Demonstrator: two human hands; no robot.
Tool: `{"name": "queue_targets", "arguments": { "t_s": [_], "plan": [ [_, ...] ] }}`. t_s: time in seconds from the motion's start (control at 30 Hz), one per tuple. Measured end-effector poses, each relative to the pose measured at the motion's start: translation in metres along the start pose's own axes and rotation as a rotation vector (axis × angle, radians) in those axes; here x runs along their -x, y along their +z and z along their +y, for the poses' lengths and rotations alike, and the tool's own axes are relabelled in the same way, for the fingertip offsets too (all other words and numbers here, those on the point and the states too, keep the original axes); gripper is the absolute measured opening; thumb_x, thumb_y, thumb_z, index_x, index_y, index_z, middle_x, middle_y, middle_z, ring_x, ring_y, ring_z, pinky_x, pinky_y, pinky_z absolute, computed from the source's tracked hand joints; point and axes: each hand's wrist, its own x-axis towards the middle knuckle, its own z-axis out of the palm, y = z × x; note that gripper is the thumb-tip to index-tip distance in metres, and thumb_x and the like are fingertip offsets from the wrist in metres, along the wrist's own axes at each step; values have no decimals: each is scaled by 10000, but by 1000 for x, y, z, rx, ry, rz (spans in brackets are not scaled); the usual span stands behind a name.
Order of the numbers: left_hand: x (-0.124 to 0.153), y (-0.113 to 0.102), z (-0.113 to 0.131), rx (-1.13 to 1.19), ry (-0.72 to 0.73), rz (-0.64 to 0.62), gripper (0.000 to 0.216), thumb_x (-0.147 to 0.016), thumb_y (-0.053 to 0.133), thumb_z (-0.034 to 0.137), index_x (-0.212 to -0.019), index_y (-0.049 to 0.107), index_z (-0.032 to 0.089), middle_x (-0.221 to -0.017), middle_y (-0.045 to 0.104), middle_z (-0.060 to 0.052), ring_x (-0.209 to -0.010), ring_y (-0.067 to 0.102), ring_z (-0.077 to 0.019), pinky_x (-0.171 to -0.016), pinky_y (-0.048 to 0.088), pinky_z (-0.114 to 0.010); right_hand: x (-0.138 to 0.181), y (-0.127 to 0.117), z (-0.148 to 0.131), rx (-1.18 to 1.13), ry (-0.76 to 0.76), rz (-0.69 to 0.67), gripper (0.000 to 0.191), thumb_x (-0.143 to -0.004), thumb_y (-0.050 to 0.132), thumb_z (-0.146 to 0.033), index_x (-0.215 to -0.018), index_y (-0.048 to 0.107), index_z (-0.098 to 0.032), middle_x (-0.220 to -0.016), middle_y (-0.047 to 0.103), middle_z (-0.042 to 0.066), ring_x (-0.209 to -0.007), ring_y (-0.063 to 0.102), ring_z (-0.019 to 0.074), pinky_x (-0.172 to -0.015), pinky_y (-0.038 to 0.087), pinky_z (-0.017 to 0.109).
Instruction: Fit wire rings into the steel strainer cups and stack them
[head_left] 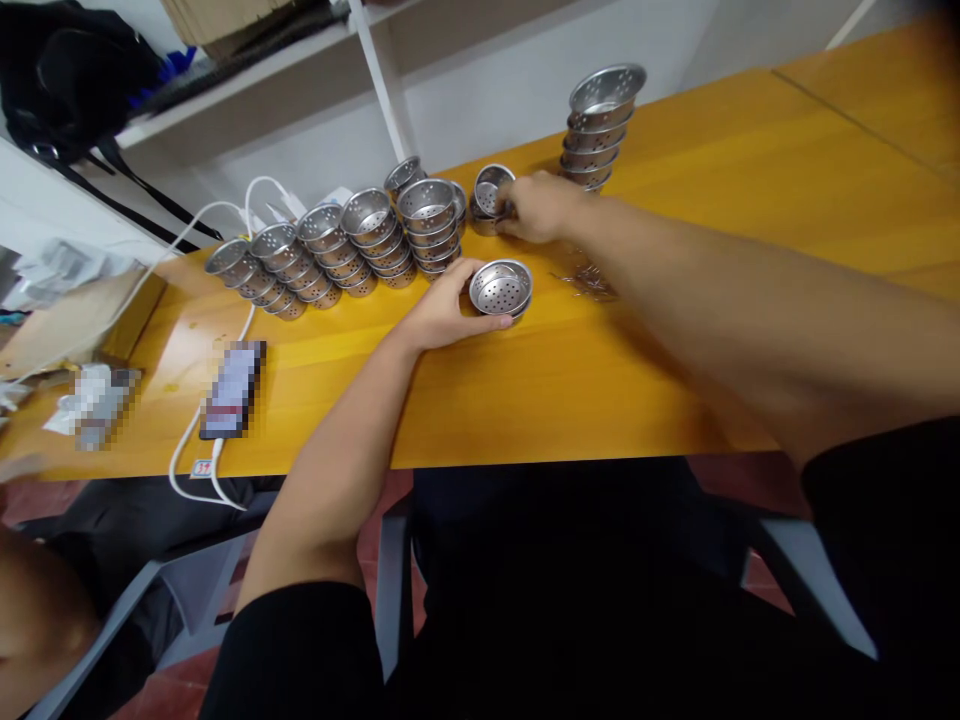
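Observation:
My left hand (444,310) curls its thumb and fingers around a shallow perforated metal cup (501,288) near the middle of the table. Farther back, my right hand (547,205) pinches the right side of a smaller-looking perforated metal basket (492,186), which is tilted toward me. A metal piece shows under that basket, though my fingers partly cover it. Just left of it stand stacks of similar perforated cups (429,208), with more stacks (321,232) in a row leftward. A tall leaning stack (604,100) rises behind my right wrist. Thin metal wires (589,280) lie below my right forearm.
A phone (233,390) with a white cable (180,450) lies on the yellow wooden table (525,410) at left. White shelving (382,90) backs the table, with a black bag (82,80) at upper left. Another person's arm (45,600) shows at lower left.

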Motion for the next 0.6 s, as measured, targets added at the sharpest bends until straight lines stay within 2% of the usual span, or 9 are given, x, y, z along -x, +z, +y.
{"name": "queue_targets", "arguments": {
  "t_s": [0.1, 0.17, 0.27, 0.33, 0.4, 0.5, 0.6],
  "plan": [
    [0, 1, 4, 105, -4, -30, 1196, -739, 1105, 961, -1589, 681, 234, -1702, 809, -217, -1598, 815, -425, -1409, 665, -583, 22, -12, 3, 11, -56, -50, 243, -1230, 942, -204, -1414, 936, -46, -1197, 884, 173, -871, 540, 191, -878, 441, 361],
    [1, 1, 7, 147, -14, -27, 1227, -717, 1105, 997, -1579, 659, 247, -1688, 823, -215, -1564, 842, -414, -1373, 694, -562, 42, -22, 3, 2, -85, -110, 163, -1191, 969, -180, -1320, 952, -82, -1087, 869, 119, -831, 553, 182, -854, 434, 361],
    [1, 1, 10, 163, -51, 52, 1136, -848, 928, 1109, -1515, 658, 230, -1568, 852, -219, -1449, 876, -375, -1268, 739, -532, 77, -34, 2, -92, -89, -278, 112, -1187, 954, -193, -1283, 933, -138, -953, 827, 47, -785, 615, 184, -833, 435, 374],
    [0, 2, 9, 160, -65, 92, 1122, -909, 819, 1151, -1517, 653, 222, -1560, 843, -236, -1425, 875, -369, -1227, 753, -534, 99, -38, 2, -213, -89, -354, 107, -1212, 918, -238, -1286, 909, -162, -895, 791, 21, -766, 631, 189, -818, 441, 376],
    [0, 4, 8, 158, -65, 76, 1144, -906, 808, 1162, -1539, 654, 221, -1595, 831, -254, -1407, 881, -376, -1198, 759, -547, 115, -38, 4, -273, -120, -363, 117, -1204, 911, -320, -1238, 903, -208, -848, 748, -2, -744, 619, 196, -791, 425, 375],
    [0, 4, 7, 181, -41, 24, 1115, -929, 837, 1119, -1578, 662, 230, -1682, 806, -263, -1451, 873, -394, -1216, 753, -573, 129, -30, 4, -306, -216, -334, 235, -1129, 954, -496, -1151, 907, -267, -834, 719, -6, -759, 636, 220, -781, 407, 372],
    [0, 0, 5, 293, -19, -2, 1012, -987, 857, 1040, -1601, 685, 254, -1745, 794, -233, -1584, 834, -404, -1349, 711, -619, 133, -21, -2, -353, -282, -327, 353, -1105, 941, -620, -1187, 911, -278, -849, 716, 4, -773, 640, 234, -789, 407, 379]
  ]
}}
